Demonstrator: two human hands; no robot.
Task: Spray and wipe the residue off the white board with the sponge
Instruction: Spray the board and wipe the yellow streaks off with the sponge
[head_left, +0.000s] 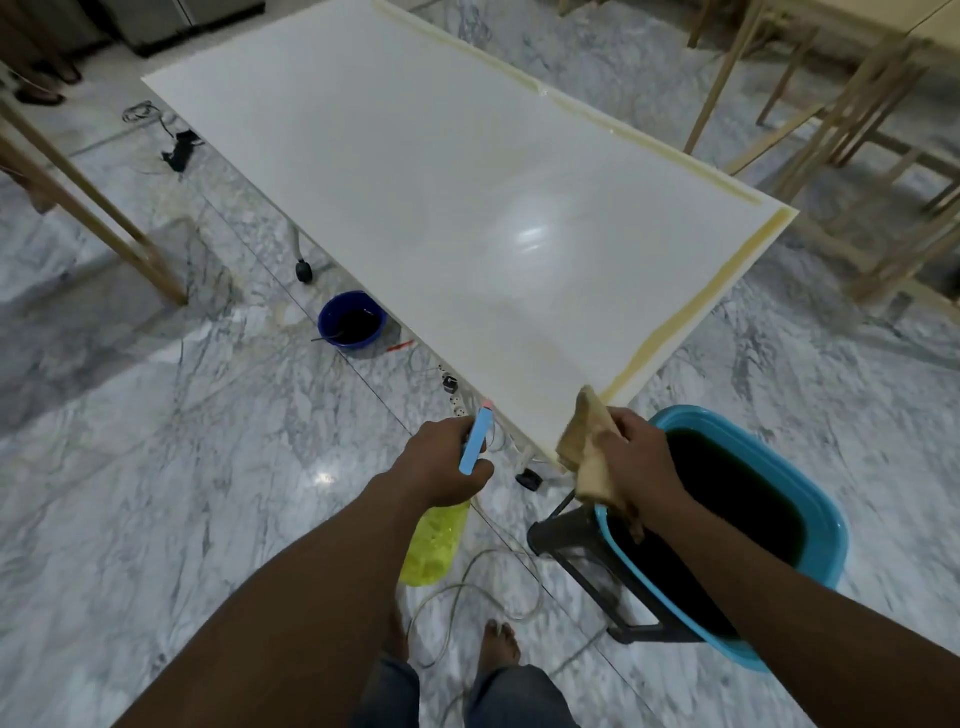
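The white board (415, 182) lies flat across the upper middle, with yellowish residue strips (691, 317) along its right and near edges. My left hand (441, 467) grips a spray bottle (431, 545) with yellow-green liquid and a light blue trigger head, held just off the board's near corner. My right hand (634, 457) is closed on a tan sponge (584, 441), held at the board's near corner above a basin.
A light blue basin (810, 499) of dark liquid rests on a black stool (571, 551) at lower right. A dark blue bucket (353, 322) stands on the marble floor under the board. Cables and a power strip (460, 400) lie nearby. Wooden frames (857, 130) stand at right.
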